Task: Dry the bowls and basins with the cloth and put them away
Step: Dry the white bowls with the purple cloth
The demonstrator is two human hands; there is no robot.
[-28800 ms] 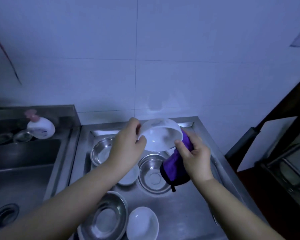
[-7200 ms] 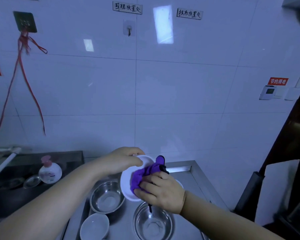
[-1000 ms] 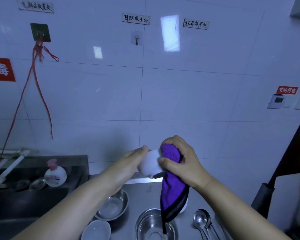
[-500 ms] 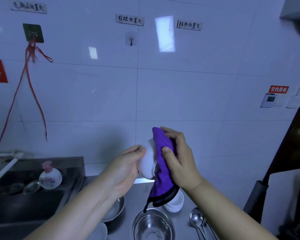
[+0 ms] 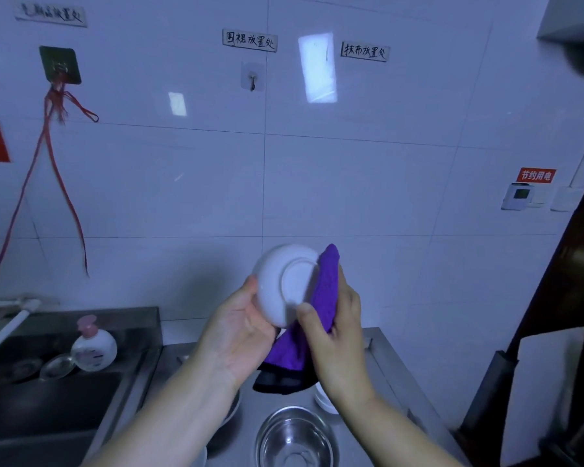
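Two hands up at frame centre: left hand [image 5: 240, 335] cups the white bowl [image 5: 284, 284] by its rim, base facing camera. Right hand [image 5: 334, 335] grips the purple cloth [image 5: 322, 298], pressed on the bowl's right side, thumb on the base.

A small white bowl [image 5: 285, 284] is up in the air, in the middle of the picture and a bit low. It is tipped on its side, so its round bottom ring faces us. A purple cloth [image 5: 321, 298] with a dark edge is pressed on the right side of the bowl and hangs down under it. At the bottom of the picture, a shiny metal basin [image 5: 295, 439] sits open side up on the surface. Just right of it, part of another white bowl [image 5: 324, 401] peeks out from behind an arm.
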